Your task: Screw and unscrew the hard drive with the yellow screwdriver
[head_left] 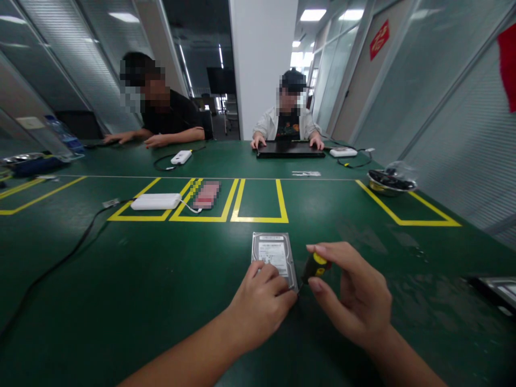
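A silver hard drive (pixel 272 250) with a white label lies on the green table in front of me. My left hand (pixel 264 298) rests over its near part, fingers curled round it and hiding that end. In my right hand (pixel 355 290) is a short screwdriver (pixel 313 267) with a black and yellow handle, held between thumb and fingertips. The screwdriver leans, its thin shaft pointing down at the drive's near right corner. Whether the tip touches a screw I cannot tell.
Yellow tape marks the green table (pixel 181 301). A white power bank (pixel 156 201) is wired to a pixelated phone (pixel 207 194). A metal bowl (pixel 391 181) holds dark items. At right lies another drive-like object (pixel 497 290). Two people sit opposite, one touching a black panel (pixel 290 149).
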### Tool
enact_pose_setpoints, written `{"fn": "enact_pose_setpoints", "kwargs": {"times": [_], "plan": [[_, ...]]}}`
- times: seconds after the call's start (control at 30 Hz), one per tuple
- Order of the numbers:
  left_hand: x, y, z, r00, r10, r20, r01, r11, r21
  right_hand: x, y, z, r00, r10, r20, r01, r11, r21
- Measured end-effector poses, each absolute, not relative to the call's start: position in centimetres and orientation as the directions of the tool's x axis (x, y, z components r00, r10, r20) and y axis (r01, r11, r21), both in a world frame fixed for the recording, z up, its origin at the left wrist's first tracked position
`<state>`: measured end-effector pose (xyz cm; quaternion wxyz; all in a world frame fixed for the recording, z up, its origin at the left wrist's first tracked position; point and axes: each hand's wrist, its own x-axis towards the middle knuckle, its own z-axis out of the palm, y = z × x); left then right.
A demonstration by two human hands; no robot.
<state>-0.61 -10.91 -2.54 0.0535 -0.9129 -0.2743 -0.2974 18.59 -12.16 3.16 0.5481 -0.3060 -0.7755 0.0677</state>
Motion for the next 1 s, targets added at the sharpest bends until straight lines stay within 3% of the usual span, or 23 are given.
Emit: {"fn": "enact_pose_setpoints", "kwargs": {"times": [0.6, 0.77, 1.0], "plan": [[-0.70, -11.06, -2.23, 0.678, 0.483, 0.554, 0.536, -0.841, 0.077, 18.47, -12.35, 2.60, -0.166, 0.556, 0.814, 0.396, 0.794, -0.461], [-0.75, -11.12, -2.08, 0.680, 0.470, 0.563, 0.526, -0.847, 0.073, 18.79, -12.26, 2.62, -0.144, 0.526, 0.838, 0.447, 0.790, -0.419], [-0.77, -11.11, -2.23, 0.679, 0.477, 0.558, 0.526, -0.846, 0.083, 18.66, -12.20, 2.64, -0.141, 0.571, 0.809, 0.414, 0.776, -0.476]]}}
